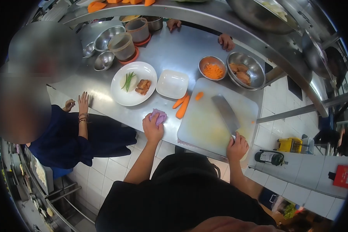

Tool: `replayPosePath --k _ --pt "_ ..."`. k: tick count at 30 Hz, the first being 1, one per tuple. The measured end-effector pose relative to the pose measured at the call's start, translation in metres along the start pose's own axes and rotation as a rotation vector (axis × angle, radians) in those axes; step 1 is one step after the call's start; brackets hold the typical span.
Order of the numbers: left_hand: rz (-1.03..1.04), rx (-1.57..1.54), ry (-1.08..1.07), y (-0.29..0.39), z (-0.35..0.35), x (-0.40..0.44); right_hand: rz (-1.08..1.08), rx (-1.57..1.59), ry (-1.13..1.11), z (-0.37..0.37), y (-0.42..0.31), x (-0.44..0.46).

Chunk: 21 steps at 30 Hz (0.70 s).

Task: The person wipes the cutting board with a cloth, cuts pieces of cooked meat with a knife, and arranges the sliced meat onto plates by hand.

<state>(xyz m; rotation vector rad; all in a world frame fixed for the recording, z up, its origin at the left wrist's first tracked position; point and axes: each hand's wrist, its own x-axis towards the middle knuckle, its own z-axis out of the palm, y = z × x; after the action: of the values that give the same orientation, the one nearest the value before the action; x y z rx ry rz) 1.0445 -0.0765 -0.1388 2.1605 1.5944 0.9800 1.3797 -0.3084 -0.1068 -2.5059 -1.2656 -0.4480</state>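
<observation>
A purple cloth (158,116) is bunched under the fingers of my left hand (153,128), at the table's near edge. My right hand (237,147) is closed on the handle of a cleaver (226,113), whose blade lies flat on the white cutting board (200,131). Carrot pieces (184,107) rest at the board's left edge, and a small piece (199,96) is on it. Left of the board stand a square white dish (172,84) and a round plate (120,98) with rice, green beans and browned meat.
Shredded carrot fills a metal bowl (212,67) beside a larger bowl (246,70) of meat. Tubs (122,46) and metal bowls stand at the back left. A person in dark clothes (65,135) is at left; another person's hands (226,41) rest across the table. A shelf (205,17) overhangs the back.
</observation>
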Motion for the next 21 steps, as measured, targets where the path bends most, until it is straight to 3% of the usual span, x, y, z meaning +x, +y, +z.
replayPosePath --k 9,19,21 --pt "-0.009 0.016 0.067 -0.007 0.005 -0.002 -0.015 -0.007 0.012 0.004 0.002 0.0" --pt "-0.03 -0.045 -0.018 0.014 -0.001 0.025 -0.03 0.016 -0.009 0.005 0.006 0.002" --pt "0.0 0.048 0.236 0.051 -0.015 0.039 0.003 0.019 -0.046 0.007 0.015 0.004"
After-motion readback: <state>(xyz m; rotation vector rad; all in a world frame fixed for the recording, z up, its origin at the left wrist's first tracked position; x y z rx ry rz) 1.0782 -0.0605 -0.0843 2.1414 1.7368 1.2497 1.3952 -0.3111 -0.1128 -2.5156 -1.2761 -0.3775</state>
